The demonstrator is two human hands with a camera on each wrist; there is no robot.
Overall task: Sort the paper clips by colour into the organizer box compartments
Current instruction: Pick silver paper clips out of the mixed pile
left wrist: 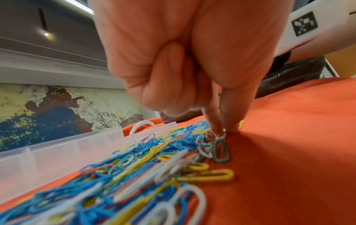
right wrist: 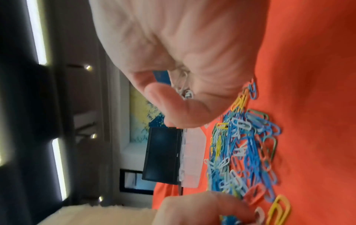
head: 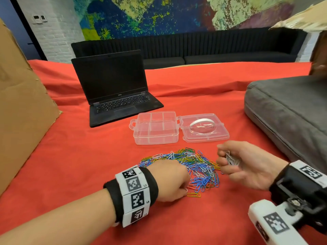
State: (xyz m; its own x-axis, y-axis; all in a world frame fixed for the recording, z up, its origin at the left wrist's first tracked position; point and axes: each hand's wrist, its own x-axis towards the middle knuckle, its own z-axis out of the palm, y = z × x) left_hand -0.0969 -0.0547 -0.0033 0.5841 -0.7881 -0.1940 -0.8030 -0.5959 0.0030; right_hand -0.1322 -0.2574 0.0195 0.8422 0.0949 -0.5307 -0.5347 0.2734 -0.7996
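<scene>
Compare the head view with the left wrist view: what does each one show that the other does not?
Only the head view shows the laptop, the lid, the grey cushion and the right hand holding white clips. Only the left wrist view shows the fingertips pinching a white clip beside a green clip. Both show the left hand, the clip pile, the box and the red cloth.

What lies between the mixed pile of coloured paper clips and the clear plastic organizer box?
Only bare red cloth separates the paper clip pile from the clear organizer box; the head view shows it.
</scene>
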